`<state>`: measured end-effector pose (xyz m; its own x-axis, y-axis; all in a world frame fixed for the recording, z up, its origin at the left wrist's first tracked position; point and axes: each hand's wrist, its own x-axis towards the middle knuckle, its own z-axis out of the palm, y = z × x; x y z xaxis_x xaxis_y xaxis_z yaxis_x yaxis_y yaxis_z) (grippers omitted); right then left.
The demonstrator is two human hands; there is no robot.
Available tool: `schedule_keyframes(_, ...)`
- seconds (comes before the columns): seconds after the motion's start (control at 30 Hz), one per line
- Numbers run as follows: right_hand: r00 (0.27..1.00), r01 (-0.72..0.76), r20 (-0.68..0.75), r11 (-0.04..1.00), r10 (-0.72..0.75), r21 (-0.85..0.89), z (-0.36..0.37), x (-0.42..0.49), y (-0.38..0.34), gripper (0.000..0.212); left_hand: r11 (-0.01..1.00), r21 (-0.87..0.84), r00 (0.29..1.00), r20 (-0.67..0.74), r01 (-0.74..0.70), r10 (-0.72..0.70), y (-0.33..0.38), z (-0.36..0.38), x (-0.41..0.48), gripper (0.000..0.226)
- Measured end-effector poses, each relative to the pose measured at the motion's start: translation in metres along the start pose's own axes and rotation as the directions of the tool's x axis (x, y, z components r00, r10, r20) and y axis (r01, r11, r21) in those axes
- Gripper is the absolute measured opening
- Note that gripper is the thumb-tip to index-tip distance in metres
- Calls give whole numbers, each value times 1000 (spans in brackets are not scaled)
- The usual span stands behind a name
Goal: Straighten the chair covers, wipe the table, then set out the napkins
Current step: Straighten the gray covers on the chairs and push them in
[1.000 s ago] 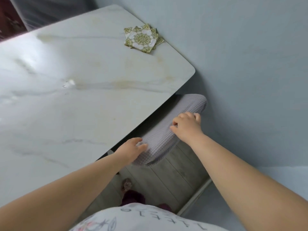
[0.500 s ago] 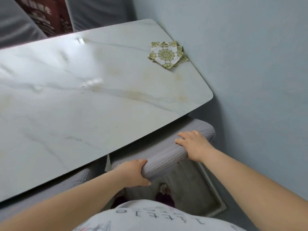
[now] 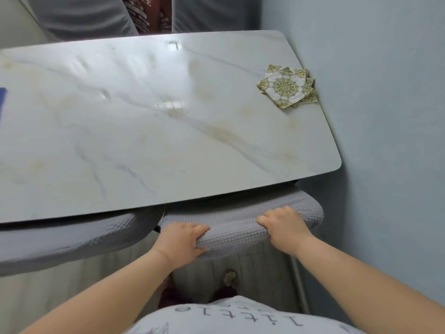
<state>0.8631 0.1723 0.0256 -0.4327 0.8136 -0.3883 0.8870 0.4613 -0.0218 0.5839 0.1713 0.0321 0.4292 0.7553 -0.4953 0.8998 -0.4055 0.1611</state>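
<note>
Table (image 3: 168, 131): white marble-look top, grey and tan veins, glossy, rounded corners.
Grey waffle chair cover (image 3: 240, 220): stretched over a chair back tucked against the table's near edge, toward its right end; upper part hidden under the tabletop.
Left hand (image 3: 179, 242): wrapped round the cover's top edge just off the table's near edge, fingers curled over the top, thumb underneath on the near side.
Right hand (image 3: 285, 226): gripping the same top edge, fingers curled over it, below the table's near right corner.
Napkins (image 3: 286, 89): fanned green-and-white patterned stack, lying on the table by its far right corner, well apart from both hands.
Second chair cover (image 3: 72, 239): same grey, along the table's near edge, just left of the gripped one.
Blue object (image 3: 2, 100): sliver at the table's left end; cannot tell what.
Wall (image 3: 385, 116): pale blue, along the table's right end.
</note>
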Motion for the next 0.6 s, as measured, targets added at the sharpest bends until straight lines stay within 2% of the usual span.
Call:
schedule_keyframes(0.13, 999, -35, -4, 999, 35, 0, -11, 13, 5, 29, 1000, -2, 1000, -6, 19, -19, -6, -8, 12, 60)
schedule_keyframes(0.43, 996, -80, 26, 996, 82, -47, -26, 35, 8, 27, 999, 8, 998, 28, 53, -54, -17, -17, 30, 63)
schedule_keyframes(0.53, 986, -108, 123, 994, 110, -21, -28, 42, 5, 39, 995, -96, 999, 27, 30, -28, -17, -25, 23, 75)
schedule_keyframes(0.6, 981, -67, 187, 997, 59, 36, -34, 51, -9, 57, 974, -223, 999, 20, 37, -33, -22, -30, 10, 89)
